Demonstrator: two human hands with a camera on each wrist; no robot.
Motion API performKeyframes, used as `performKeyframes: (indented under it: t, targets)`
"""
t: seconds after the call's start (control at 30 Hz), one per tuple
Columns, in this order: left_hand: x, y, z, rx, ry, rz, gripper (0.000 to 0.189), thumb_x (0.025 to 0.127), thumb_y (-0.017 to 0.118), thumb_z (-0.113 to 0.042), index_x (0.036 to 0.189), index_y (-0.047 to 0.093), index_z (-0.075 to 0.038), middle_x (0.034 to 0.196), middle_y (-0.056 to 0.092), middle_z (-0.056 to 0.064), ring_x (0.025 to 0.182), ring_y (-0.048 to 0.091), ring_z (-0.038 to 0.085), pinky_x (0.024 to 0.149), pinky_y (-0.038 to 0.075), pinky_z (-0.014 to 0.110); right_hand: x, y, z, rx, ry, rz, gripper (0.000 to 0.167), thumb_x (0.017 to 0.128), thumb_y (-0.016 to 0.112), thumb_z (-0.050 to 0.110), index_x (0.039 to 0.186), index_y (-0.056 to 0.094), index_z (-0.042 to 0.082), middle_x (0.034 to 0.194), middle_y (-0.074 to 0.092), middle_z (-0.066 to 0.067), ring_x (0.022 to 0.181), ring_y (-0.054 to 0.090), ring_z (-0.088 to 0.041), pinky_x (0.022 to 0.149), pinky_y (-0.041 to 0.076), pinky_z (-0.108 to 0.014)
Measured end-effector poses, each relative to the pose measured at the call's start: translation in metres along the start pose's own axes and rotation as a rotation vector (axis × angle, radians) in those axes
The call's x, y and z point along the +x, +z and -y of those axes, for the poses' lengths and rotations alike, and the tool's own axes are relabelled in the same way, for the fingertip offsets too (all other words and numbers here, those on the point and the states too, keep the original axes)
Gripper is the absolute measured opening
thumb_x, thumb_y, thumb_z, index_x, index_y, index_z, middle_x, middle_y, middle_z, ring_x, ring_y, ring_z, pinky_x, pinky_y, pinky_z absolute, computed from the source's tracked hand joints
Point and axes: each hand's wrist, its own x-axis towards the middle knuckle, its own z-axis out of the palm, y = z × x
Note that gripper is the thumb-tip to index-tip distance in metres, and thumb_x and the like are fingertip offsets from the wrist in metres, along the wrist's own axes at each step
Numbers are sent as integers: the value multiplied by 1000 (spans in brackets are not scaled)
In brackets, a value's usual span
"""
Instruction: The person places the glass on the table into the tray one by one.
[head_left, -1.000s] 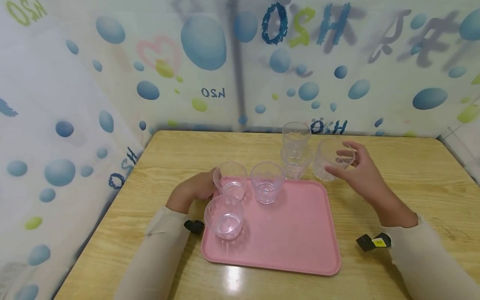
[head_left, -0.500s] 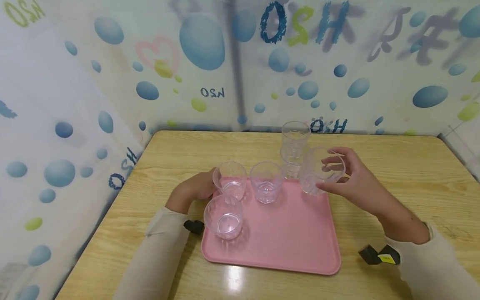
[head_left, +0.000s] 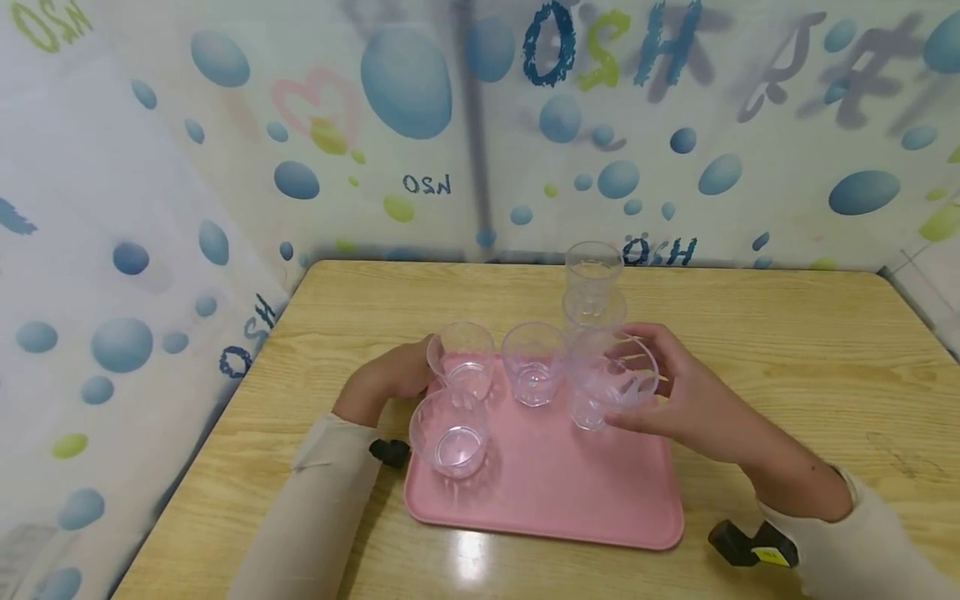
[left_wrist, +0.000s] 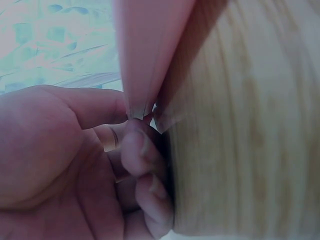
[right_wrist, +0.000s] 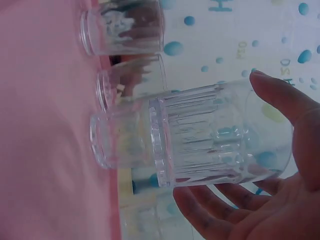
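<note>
My right hand (head_left: 690,404) grips a clear cup (right_wrist: 215,135) by its side, thumb on one side and fingers on the other. In the right wrist view the cup is off the pink tray (head_left: 555,492), its fluted base facing the tray. At the tray's left edge, my left hand (head_left: 386,379) pinches the rim; the left wrist view shows the thumb above and curled fingers below. Three similar clear cups stand upright on the tray: one near the front left (head_left: 448,437), one behind it (head_left: 461,358), and one at the back middle (head_left: 534,367).
Behind the tray, two more clear cups stand on the wooden table (head_left: 810,350), a farther one (head_left: 594,268) and a nearer one (head_left: 591,307) partly hidden by the held cup. A patterned wall (head_left: 525,167) rises at the table's back edge.
My right hand has brought the cup from the table behind the tray's right corner leftward and nearer, over the tray. My left hand stays at the tray edge.
</note>
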Motion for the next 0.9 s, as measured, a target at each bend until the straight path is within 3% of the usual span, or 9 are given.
performKeyframes:
  t: [0.2, 0.47, 0.9]
  targets:
    - [0, 0, 0, 23, 1, 10, 41, 106, 43, -29, 142, 47, -9, 135, 61, 11, 123, 58, 32, 108, 44, 54, -2, 17, 1, 52, -4, 66, 86, 79, 86, 18, 146, 33, 15, 141, 50, -11, 128, 52, -33, 91, 54, -27]
    - [-1, 1, 0, 14, -32, 19, 45, 107, 40, -31, 146, 42, -8, 140, 57, 13, 127, 56, 34, 110, 42, 54, 0, 43, -6, -4, -8, 112, 99, 73, 90, 28, 151, 31, 15, 142, 50, -11, 128, 55, -33, 99, 52, -44]
    - [-1, 0, -2, 11, -52, 15, 45, 107, 39, -33, 146, 42, -9, 141, 57, 12, 129, 55, 33, 110, 42, 55, 5, 68, -12, -40, 28, 136, 99, 66, 94, 36, 145, 35, 26, 139, 56, -3, 129, 56, -24, 102, 50, -37]
